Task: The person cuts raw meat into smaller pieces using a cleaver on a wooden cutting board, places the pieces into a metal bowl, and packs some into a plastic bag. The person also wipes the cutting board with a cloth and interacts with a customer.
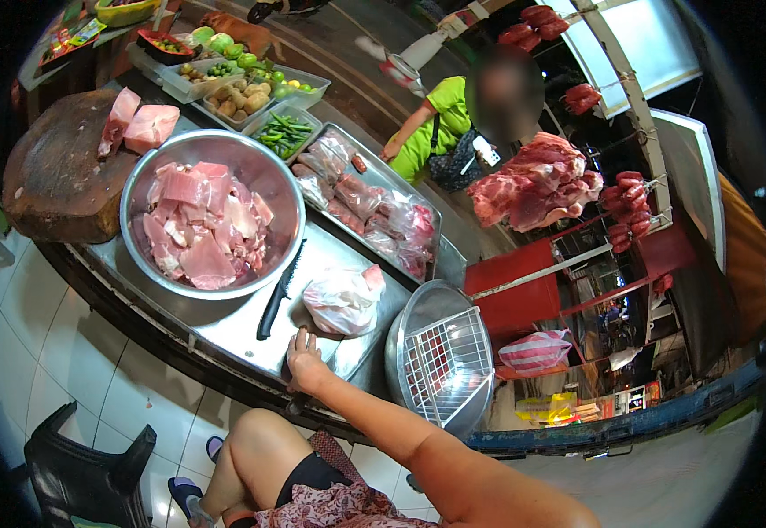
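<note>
My right hand rests on the steel counter at its near side, fingers apart and slightly bent, holding nothing. Just beyond the fingertips lies a white plastic bag of meat. A black-handled knife lies left of the bag, beside a big steel bowl of cut pink meat. A wooden chopping block with two meat chunks stands at the left. Right of the bag is a steel basin with a wire rack in it. My left hand is out of view.
A tray of bagged meat and containers of vegetables line the back. A person in green stands beyond them. Meat hangs at the right. A black chair stands at lower left, near my legs.
</note>
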Demonstrator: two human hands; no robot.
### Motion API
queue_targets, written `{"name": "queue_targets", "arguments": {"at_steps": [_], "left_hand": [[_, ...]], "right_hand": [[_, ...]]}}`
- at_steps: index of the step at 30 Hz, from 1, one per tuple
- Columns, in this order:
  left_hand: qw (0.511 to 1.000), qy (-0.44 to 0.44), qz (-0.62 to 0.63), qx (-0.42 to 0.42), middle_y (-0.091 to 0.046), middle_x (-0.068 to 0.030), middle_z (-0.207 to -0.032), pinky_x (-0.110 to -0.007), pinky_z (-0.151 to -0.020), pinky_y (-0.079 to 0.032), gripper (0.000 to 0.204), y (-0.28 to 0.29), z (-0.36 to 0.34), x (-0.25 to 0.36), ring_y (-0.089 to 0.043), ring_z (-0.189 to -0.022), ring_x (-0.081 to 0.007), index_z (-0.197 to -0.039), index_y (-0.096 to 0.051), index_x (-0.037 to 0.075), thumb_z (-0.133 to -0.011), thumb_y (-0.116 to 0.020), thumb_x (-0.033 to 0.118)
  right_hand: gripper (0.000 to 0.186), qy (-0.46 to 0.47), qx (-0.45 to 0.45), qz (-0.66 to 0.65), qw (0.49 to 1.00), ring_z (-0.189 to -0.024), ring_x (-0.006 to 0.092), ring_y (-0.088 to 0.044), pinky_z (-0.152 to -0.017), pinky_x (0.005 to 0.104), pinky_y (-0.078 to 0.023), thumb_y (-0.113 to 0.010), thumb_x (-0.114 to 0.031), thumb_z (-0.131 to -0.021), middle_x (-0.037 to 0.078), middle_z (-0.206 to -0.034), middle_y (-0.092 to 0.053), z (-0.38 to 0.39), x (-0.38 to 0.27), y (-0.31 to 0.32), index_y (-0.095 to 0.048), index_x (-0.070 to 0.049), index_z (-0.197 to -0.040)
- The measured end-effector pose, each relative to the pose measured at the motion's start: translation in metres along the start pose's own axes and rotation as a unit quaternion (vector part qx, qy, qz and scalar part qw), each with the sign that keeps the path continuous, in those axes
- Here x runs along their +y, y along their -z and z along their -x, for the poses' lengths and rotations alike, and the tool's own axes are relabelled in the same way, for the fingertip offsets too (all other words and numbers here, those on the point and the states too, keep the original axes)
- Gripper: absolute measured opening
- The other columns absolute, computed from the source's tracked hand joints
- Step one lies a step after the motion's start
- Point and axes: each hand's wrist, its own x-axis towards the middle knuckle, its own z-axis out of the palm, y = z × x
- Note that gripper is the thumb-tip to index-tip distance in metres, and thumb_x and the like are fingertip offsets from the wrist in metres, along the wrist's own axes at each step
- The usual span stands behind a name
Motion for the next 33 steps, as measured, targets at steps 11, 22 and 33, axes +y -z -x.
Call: {"name": "queue_targets", "arguments": {"at_steps": [11,22,33], "left_hand": [[0.988,0.135,0.048,0.053,-0.062,-0.0147,-0.122,-0.047,-0.089,-0.048,0.047,0.006,-0.034,0.011,-0.059,-0.109,-0.0329,-0.139,-0.05,0.015,-0.094,-0.044,0.03],[0.996,0.073,0.031,-0.05,-0.061,-0.014,-0.124,-0.046,-0.093,-0.047,0.048,0.024,-0.027,0.003,-0.057,-0.114,-0.033,-0.136,-0.053,0.014,-0.089,-0.052,0.023],[0.983,0.058,0.013,-0.171,-0.062,-0.0153,-0.119,-0.046,-0.093,-0.047,0.06,0.137,-0.024,-0.008,-0.058,-0.111,-0.0322,-0.139,-0.05,0.015,-0.079,-0.06,0.01]], "right_hand": [[0.103,-0.001,0.007,-0.01,1.0,-0.133,0.059,-0.03,-0.098,0.0607,-0.045,-0.086,-0.013,-0.061,0.04,-0.148,-0.02,0.001,0.0,-0.002,-0.027,0.017,-0.14],[0.113,0.0,0.023,-0.006,1.0,-0.134,0.0594,-0.026,-0.098,0.0603,-0.046,-0.091,-0.021,-0.055,0.04,-0.148,-0.018,-0.002,0.002,-0.009,-0.026,0.017,-0.14],[0.122,-0.018,0.018,-0.046,0.999,-0.14,0.0514,-0.021,-0.113,0.0512,-0.033,-0.092,-0.03,-0.056,0.034,-0.154,-0.011,0.002,0.004,-0.006,-0.02,0.01,-0.146]]}}
